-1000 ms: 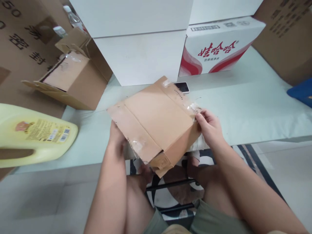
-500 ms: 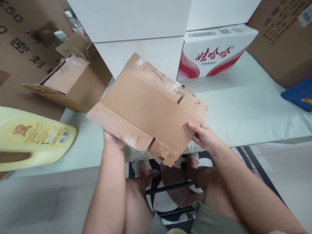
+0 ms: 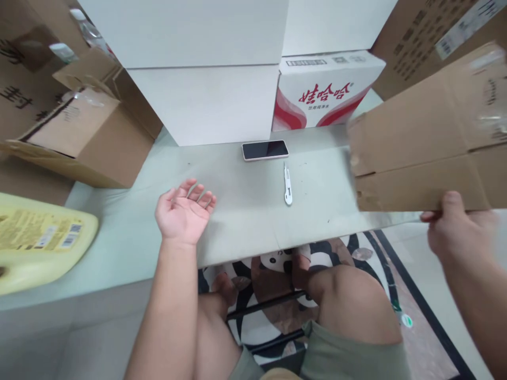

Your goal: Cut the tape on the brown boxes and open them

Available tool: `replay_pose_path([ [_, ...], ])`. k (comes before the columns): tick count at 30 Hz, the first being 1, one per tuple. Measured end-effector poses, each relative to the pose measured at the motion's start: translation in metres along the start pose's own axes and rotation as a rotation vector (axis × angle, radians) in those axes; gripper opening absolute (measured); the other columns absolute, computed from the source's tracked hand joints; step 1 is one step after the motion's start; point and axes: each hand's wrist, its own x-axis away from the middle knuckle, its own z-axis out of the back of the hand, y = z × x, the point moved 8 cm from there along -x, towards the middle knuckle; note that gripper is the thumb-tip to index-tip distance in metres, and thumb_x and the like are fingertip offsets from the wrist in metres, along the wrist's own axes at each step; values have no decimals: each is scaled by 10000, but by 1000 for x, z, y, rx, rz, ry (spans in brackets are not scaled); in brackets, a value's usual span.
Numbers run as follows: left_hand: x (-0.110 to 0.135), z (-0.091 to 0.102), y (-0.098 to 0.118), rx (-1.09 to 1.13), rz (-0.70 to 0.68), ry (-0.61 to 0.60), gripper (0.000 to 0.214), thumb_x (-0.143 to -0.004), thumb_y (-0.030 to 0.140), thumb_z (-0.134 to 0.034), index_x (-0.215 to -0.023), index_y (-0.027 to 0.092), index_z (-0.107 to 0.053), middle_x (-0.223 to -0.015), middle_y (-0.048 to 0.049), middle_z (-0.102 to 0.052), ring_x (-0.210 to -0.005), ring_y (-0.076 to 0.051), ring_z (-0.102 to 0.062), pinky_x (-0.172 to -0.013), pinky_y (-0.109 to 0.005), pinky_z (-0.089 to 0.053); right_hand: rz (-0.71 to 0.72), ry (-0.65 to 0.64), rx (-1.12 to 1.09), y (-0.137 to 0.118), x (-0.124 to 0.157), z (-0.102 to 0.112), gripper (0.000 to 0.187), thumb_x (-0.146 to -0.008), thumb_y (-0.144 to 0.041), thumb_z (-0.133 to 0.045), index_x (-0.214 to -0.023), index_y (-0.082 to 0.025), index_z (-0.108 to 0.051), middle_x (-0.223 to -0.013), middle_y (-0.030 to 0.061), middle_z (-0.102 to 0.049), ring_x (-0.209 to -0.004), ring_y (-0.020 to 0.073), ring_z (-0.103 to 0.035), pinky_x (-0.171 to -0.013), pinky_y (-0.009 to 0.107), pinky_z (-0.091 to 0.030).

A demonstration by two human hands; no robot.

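The flattened carton (image 3: 428, 142) is off the surface (image 3: 245, 216) at three o'clock, pinched by your right hand (image 3: 455, 240); your left hand (image 3: 182, 214) is open, empty.

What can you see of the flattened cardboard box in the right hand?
The cardboard box is brown, folded flat, with a crease running along its length, a notch in its ragged left edge and clear tape scraps at the upper right. It is blurred, tilted up to the right, off the table. Only the right hand grips its lower edge.

A phone (image 3: 265, 150) and white cutter (image 3: 288, 184) lie on the table (image 3: 237, 227).
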Motion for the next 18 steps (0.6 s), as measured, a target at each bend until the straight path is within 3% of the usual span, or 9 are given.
replay_pose_path([
  [2,-1,0,0,-10,-9,3,243,-819,396,-536,-855,209,-687,-733,-31,-716,-615,-179,-710,-634,-340,-634,40,63,186,-12,-34,-4,278,-899,-160,-612,-624,-197,-587,-529,-11,-535,-393,96,-478,-361,243,-370],
  [3,-2,0,1,-12,-14,2,230,-808,401,-556,-845,212,-683,-719,-26,-708,-606,-174,-701,-636,-337,-633,52,63,251,-21,-52,-16,308,-904,-133,-600,-602,-195,-580,-515,-10,-524,-410,92,-491,-393,257,-380],
  [6,-5,0,0,-10,-10,11,215,-795,414,-575,-779,217,-660,-642,-14,-655,-539,-153,-638,-617,-332,-620,-89,26,158,-40,-97,-69,352,-885,-12,-592,-600,-205,-520,-566,-21,-566,-502,36,-570,-568,264,-476],
  [8,-7,-1,1,-9,-4,19,225,-793,429,-578,-734,220,-638,-611,-9,-613,-501,-136,-588,-594,-316,-600,-134,-77,138,-51,-110,-108,322,-889,-16,-613,-629,-190,-538,-597,-2,-616,-532,46,-632,-636,291,-522],
  [11,-9,-2,6,-8,-26,4,223,-776,446,-605,-725,230,-625,-613,-1,-575,-492,-122,-541,-588,-295,-576,-175,-285,157,-46,-99,-146,260,-897,-47,-652,-670,-160,-595,-641,28,-674,-540,73,-680,-688,310,-568],
  [18,-8,-1,15,76,-47,-40,149,-722,370,-600,-775,231,-600,-644,23,-516,-492,-102,-479,-620,-288,-545,-197,-699,263,-6,-10,-168,162,-908,-103,-708,-754,-152,-696,-746,86,-756,-626,135,-733,-642,266,-603],
])
